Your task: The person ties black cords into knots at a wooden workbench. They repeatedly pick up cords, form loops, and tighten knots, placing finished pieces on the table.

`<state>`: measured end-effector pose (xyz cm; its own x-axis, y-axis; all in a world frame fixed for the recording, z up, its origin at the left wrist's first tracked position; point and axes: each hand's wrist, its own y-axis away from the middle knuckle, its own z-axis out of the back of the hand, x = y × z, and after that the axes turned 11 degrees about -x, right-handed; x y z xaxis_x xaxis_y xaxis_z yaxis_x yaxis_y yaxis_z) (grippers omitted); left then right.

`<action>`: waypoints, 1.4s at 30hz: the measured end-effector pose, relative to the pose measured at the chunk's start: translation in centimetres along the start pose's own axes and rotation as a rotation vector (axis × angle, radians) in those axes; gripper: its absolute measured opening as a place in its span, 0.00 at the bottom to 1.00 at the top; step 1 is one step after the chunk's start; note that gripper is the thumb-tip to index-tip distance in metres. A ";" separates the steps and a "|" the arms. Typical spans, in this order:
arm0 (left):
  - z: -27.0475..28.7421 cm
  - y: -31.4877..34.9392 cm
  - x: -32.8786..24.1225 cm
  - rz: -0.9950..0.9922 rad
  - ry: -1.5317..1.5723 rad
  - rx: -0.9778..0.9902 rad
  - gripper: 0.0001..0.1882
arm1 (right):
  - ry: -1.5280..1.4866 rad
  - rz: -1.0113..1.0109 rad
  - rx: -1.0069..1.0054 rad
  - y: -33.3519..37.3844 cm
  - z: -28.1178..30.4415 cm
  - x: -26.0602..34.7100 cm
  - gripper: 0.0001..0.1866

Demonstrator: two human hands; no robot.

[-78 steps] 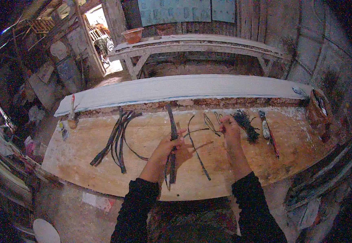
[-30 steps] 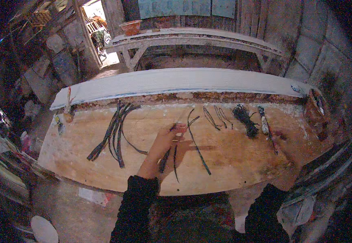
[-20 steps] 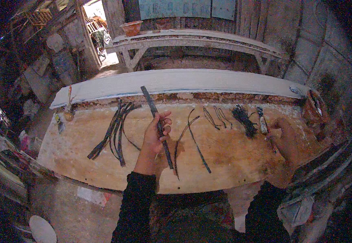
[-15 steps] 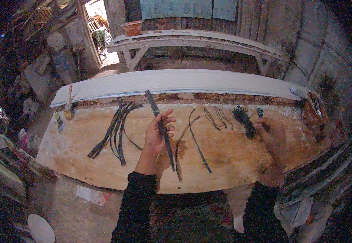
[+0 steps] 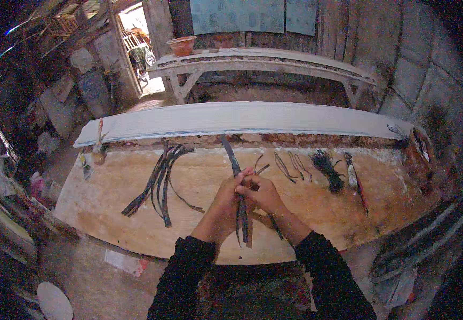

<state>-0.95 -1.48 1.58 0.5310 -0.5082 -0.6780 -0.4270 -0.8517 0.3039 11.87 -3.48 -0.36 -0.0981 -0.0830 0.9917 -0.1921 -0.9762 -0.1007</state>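
Observation:
Over the middle of the wooden board, my left hand point(image 5: 225, 201) is closed around a long flat dark strip point(image 5: 229, 153), which slants out above and below the fingers. My right hand point(image 5: 261, 193) meets it there, fingers pinched against the strip; whatever lies between them is too small to make out. Thin dark strips lie under and beside the hands, partly covered. Left of them rests a bunch of dark strips point(image 5: 159, 178). To the right are several thin loops point(image 5: 285, 168), a bundle of dark strings point(image 5: 327, 169) and a slim tool with a red end point(image 5: 357, 184).
A long white slab point(image 5: 242, 120) runs along the board's far edge. A brush point(image 5: 100, 141) stands at the left corner, a brownish pot point(image 5: 417, 160) at the right. Behind, a bench point(image 5: 263, 57) carries an orange bowl point(image 5: 182, 46). A bright doorway opens at back left.
My right hand has moved left from the string bundle to the strip in my left hand. Its fingers now pinch there. The slim red-ended tool has come into clear view.

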 end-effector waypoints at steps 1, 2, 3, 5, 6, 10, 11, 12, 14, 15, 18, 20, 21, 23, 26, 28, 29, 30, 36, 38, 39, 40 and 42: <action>-0.3 0.4 0.0 -0.019 -0.045 -0.007 0.23 | 0.001 0.016 0.005 0.3 0.0 -0.1 0.12; -0.7 0.6 0.1 -0.009 -0.058 0.000 0.22 | -0.034 0.000 -0.018 0.3 0.2 -0.9 0.11; -1.1 0.8 0.2 0.003 -0.071 0.008 0.22 | -0.070 -0.016 -0.043 0.1 0.4 -1.9 0.11; -1.2 0.8 0.4 0.012 -0.085 0.000 0.20 | -0.096 -0.047 -0.072 0.0 0.8 -2.1 0.10; -1.0 0.8 0.3 0.011 -0.085 -0.016 0.18 | -0.086 -0.063 -0.076 0.1 1.1 -1.4 0.08; -1.1 0.7 0.2 -0.113 -0.243 -0.064 0.11 | -0.077 -0.156 -0.109 0.5 2.1 0.7 0.07; -1.1 0.8 0.2 -0.129 -0.251 -0.083 0.09 | -0.063 -0.095 -0.112 0.5 2.1 0.2 0.07; -1.0 0.6 0.2 -0.145 -0.259 -0.096 0.08 | -0.045 -0.032 -0.119 0.0 2.2 -0.7 0.06; -0.8 0.2 0.1 -0.215 -0.320 -0.112 0.06 | 0.012 0.067 -0.150 -0.7 2.3 -2.1 0.07; -0.7 0.0 0.1 -0.269 -0.374 -0.113 0.06 | 0.050 0.103 -0.175 -0.8 2.4 -2.6 0.09; -0.1 -0.7 0.5 -0.399 -0.526 -0.136 0.04 | 0.112 0.178 -0.211 -1.1 2.5 -3.5 0.11; 0.5 -1.1 0.6 -0.459 -0.613 -0.137 0.03 | 0.116 0.168 -0.215 -0.8 2.4 -3.0 0.11; 0.9 -1.1 0.5 -0.479 -0.649 -0.128 0.03 | 0.107 0.139 -0.214 -0.4 2.3 -2.2 0.11; 0.9 -1.1 0.5 -0.465 -0.662 -0.120 0.02 | 0.124 0.128 -0.222 -0.2 2.2 -1.6 0.12; 0.1 -0.7 0.6 -0.394 -0.622 -0.133 0.02 | 0.182 0.160 -0.237 -0.1 2.5 -1.5 0.12; 0.0 -0.6 0.6 -0.390 -0.635 -0.152 0.02 | 0.195 0.149 -0.228 0.0 2.6 -1.0 0.12; 0.2 -0.7 0.6 -0.374 -0.603 -0.104 0.02 | 0.216 0.170 -0.225 0.2 2.6 -0.6 0.12; 0.7 -1.0 0.7 -0.357 -0.571 -0.057 0.03 | 0.237 0.190 -0.223 0.4 2.7 -0.3 0.12; 3.6 -3.6 2.0 -0.674 -0.670 0.056 0.05 | 0.312 0.240 -0.188 0.4 2.7 -0.2 0.14; 3.4 -3.5 2.0 -0.675 -0.688 0.049 0.05 | 0.330 0.239 -0.193 0.7 2.6 0.4 0.15; 3.1 -3.3 1.9 -0.635 -0.691 0.039 0.05 | 0.348 0.250 -0.202 0.8 2.6 0.6 0.15; 2.8 -3.0 1.8 -0.595 -0.694 0.028 0.05 | 0.366 0.260 -0.211 0.9 2.7 0.8 0.15; 2.5 -2.5 1.4 -0.581 -0.709 0.032 0.04 | 0.387 0.252 -0.203 1.0 2.7 1.1 0.15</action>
<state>-0.91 0.28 -1.81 0.0997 0.2052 -0.9736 -0.2592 -0.9394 -0.2245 14.16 -5.10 0.81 -0.5139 -0.1933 0.8358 -0.2981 -0.8733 -0.3853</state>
